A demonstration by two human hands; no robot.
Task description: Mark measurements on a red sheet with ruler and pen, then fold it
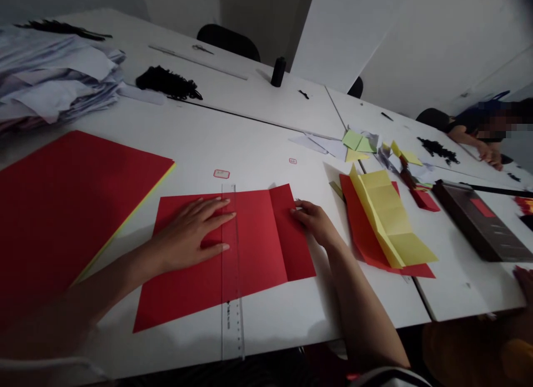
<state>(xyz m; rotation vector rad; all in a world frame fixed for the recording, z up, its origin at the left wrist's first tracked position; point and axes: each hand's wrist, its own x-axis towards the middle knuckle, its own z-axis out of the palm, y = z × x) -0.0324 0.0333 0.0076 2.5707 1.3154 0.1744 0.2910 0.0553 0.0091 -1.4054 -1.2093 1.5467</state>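
A red sheet (258, 237) lies on the white table, with a crease near its right side and the flap beyond it raised a little. Across the sheet lies a clear ruler (232, 320), its lower end over bare table. My left hand (191, 231) rests flat on the sheet, fingers spread, with the fingertips pressing on the ruler. At the right edge of the flap, my right hand (312, 220) pinches the paper between thumb and fingers. A small red-bordered label (221, 174) lies just above the ruler.
Large red sheets (83, 192) lie at the left, below a paper pile (54, 81). Folded yellow paper (387, 215) on red paper stands to the right, near a dark paper cutter (483, 220). Black cords (166, 83) and a black bottle (278, 72) are farther back. Another person's hands (491, 154) show at far right.
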